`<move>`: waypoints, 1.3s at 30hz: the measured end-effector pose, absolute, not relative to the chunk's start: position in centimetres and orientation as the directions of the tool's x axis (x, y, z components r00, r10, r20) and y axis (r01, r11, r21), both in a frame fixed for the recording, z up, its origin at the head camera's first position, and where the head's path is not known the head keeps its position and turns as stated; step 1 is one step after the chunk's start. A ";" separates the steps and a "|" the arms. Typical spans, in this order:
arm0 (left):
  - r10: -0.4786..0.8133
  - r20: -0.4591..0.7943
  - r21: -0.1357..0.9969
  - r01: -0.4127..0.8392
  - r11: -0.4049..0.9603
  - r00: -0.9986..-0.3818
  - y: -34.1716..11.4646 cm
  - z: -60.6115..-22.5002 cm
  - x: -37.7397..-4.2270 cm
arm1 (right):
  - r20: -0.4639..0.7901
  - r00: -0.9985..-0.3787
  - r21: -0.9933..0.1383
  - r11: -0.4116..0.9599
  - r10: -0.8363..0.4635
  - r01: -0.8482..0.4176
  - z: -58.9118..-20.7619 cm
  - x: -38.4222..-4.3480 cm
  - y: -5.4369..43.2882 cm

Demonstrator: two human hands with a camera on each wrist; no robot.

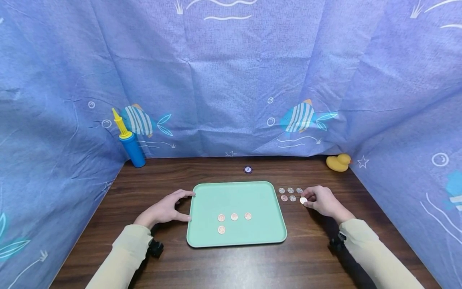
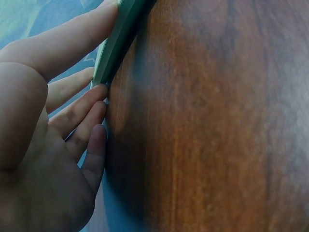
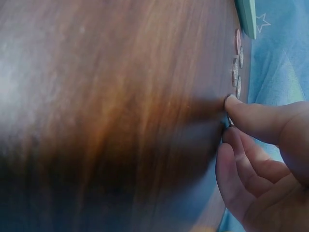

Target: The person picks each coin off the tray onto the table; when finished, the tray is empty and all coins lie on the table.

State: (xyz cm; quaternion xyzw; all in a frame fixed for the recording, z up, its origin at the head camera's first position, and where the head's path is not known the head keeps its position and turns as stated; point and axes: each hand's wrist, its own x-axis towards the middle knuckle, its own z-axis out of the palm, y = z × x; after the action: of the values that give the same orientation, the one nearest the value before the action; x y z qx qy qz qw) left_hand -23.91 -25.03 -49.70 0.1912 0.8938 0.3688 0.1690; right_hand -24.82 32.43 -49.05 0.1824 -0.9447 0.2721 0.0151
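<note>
A mint-green tray [image 1: 236,192] lies on the dark wooden table. On its lower half rest several copper-coloured coins [image 1: 234,216], three in a row and one below the left coin. My left hand [image 1: 167,206] touches the tray's left rim with thumb and fingertips, the fingers extended and spread. To the right of the tray, more coins [image 1: 290,190] lie in two short rows, mostly silvery with a reddish one. At the right end of the lower row, my right hand [image 1: 323,200] pinches a bright coin [image 1: 303,200] between thumb and fingers; the right wrist view mostly hides it.
A dark poker chip [image 1: 248,169] lies behind the tray. At the back left stands a blue and yellow hand pump [image 1: 132,148]; a yellow rubber duck [image 1: 338,163] sits at the back right. Blue fish-patterned cloth [image 1: 234,92] surrounds the table's back and sides.
</note>
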 end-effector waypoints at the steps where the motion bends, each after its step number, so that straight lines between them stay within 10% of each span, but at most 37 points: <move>1: 0.467 -0.161 0.723 0.219 0.656 -0.869 -25.0 -49.7 -23.9 | 0.131 -0.934 -0.510 0.785 -0.332 -0.351 -49.1 -24.8 32.4; 39: 0.469 -0.153 0.711 0.232 0.663 -0.870 -24.9 -49.5 -23.7 | 0.137 -0.954 -0.470 0.830 -0.265 -0.298 -49.3 -25.5 32.2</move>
State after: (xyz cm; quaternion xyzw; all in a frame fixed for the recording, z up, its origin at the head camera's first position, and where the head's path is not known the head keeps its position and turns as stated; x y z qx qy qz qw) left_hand -23.73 -24.90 -49.52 0.1955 0.8971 0.3608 0.1638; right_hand -25.54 32.15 -49.34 0.1474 -0.9561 0.2512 0.0332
